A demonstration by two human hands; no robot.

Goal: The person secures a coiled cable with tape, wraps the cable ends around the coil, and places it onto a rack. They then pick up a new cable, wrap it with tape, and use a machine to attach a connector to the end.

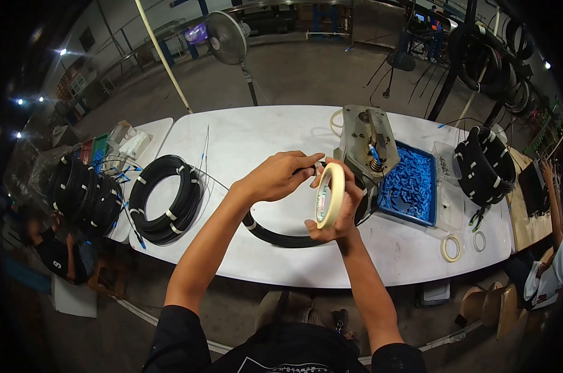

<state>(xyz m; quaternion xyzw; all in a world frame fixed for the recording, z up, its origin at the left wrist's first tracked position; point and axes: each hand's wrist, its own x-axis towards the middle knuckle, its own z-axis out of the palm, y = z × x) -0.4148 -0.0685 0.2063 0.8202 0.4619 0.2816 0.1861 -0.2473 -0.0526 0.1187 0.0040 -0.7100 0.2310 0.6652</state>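
A coil of black cable [280, 239] lies on the white table in front of me, partly hidden behind my hands. My left hand [278, 176] is closed at the coil's far side, its fingers bent over the cable near a short pale band of tape. In my right hand [348, 208] is a roll of cream masking tape [330, 196], held upright with its printed inner core facing left. The right fingertips come close to the left ones at the cable.
Left stand a finished-looking coil [163, 199] and stacked coils [85, 196]. Right of my hands are a metal press [365, 137], a blue tray [409, 217] of small blue connectors, more coils [484, 166], pliers [476, 219] and a tape roll [451, 248]. People sit at both sides.
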